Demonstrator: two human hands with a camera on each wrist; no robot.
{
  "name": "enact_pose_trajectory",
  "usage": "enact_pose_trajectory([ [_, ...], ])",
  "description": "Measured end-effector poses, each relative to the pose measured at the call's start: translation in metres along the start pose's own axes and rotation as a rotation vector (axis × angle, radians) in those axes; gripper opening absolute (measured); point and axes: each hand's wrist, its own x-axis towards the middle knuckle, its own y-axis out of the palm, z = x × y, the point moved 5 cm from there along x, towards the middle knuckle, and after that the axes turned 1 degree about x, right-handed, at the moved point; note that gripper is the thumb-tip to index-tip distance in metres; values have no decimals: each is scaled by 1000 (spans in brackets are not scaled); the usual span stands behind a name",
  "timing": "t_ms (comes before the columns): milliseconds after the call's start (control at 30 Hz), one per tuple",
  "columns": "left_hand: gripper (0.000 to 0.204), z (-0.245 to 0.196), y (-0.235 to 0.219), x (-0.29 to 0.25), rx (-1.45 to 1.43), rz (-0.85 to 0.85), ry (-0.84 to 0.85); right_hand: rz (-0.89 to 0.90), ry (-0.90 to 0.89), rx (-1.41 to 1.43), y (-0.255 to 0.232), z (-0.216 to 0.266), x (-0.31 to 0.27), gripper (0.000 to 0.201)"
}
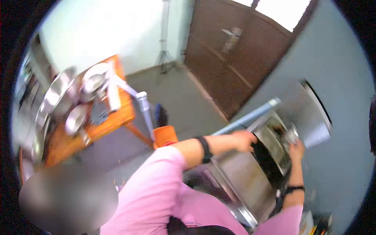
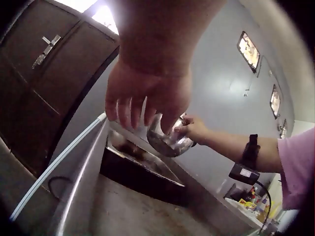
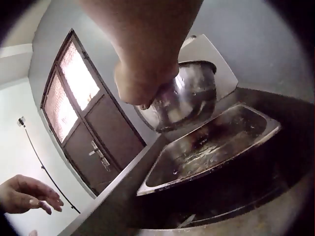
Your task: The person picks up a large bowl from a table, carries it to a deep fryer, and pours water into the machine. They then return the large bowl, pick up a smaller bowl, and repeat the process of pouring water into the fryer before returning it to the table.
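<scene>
My right hand [image 1: 297, 150] grips a shiny steel bowl [image 3: 192, 101] by its rim. In the right wrist view the bowl is tilted above a rectangular metal basin [image 3: 155, 177] with water and dark grime inside. My left hand [image 2: 152, 93] holds nothing; its fingers [image 2: 135, 110] are extended and slightly spread, pointing down. In the head view the left hand [image 1: 244, 141] is over the near-left side of the basin [image 1: 270, 137], apart from the bowl [image 1: 290, 135]. The basin's dark outer side [image 2: 142, 179] faces a stained metal counter [image 2: 133, 211].
A light blue pipe [image 1: 250, 115] runs along the counter's left edge. Behind the basin a pale sheet [image 1: 313, 117] leans against the wall. Left stands an orange table [image 1: 113, 125] with several steel vessels. A brown door [image 1: 231, 51] and a tripod [image 1: 164, 62] are further back.
</scene>
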Motion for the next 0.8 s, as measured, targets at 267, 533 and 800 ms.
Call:
enact_pose_trajectory([
  [267,33,-5,25,-4,-245,-234,-66,4,-146,-176,-32,-69,-10,29],
  [533,14,9,-33,-141,-174,-268,-262,108,-81,-291,-60,-12,-30,29],
  [800,28,38,-67,-263,-166,-429,-401,256,-241,217,-70,82,-55,40],
])
